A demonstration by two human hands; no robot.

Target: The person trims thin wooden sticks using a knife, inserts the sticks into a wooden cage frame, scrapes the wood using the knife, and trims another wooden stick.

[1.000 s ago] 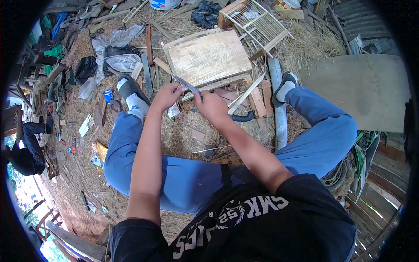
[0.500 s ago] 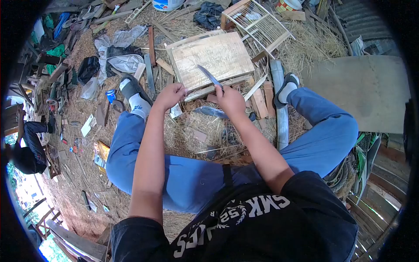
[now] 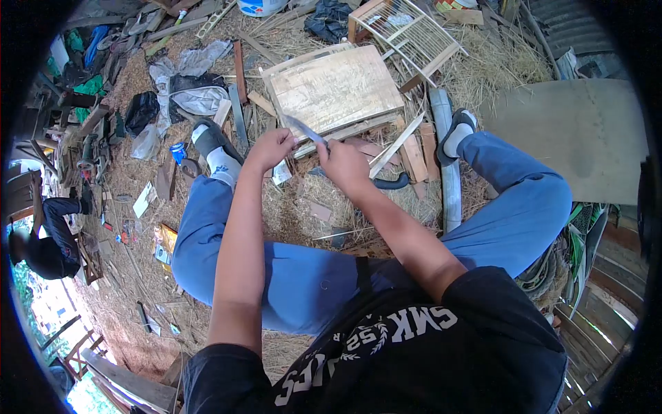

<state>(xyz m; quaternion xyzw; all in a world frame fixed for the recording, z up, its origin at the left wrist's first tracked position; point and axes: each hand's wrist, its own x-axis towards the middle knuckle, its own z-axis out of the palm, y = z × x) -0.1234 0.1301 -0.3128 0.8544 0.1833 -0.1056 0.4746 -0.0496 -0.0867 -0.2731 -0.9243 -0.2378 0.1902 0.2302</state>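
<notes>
My right hand [image 3: 345, 165] is closed around the handle of a knife [image 3: 304, 130], its blade pointing up and left, close to my left hand's fingertips. Pinched together, the fingers of my left hand [image 3: 271, 149] are at the near left corner of a pale wooden board [image 3: 338, 86]. Whatever they hold is too small to make out. The board lies on other wood pieces in front of me. Partly hidden below my right forearm, a tool with a dark curved handle [image 3: 393, 182] rests on the ground.
Beyond the board stands a cage of thin wooden bars [image 3: 407, 34]. A grey pole [image 3: 447, 159] lies by my right foot, with a large flat sheet [image 3: 565, 141] farther right. Wood scraps, straw and plastic bags [image 3: 141, 110] litter the ground. Another person [image 3: 52, 234] sits at far left.
My right hand has moved left, bringing the knife blade from over the board to beside my left fingers. My left hand stays almost in place.
</notes>
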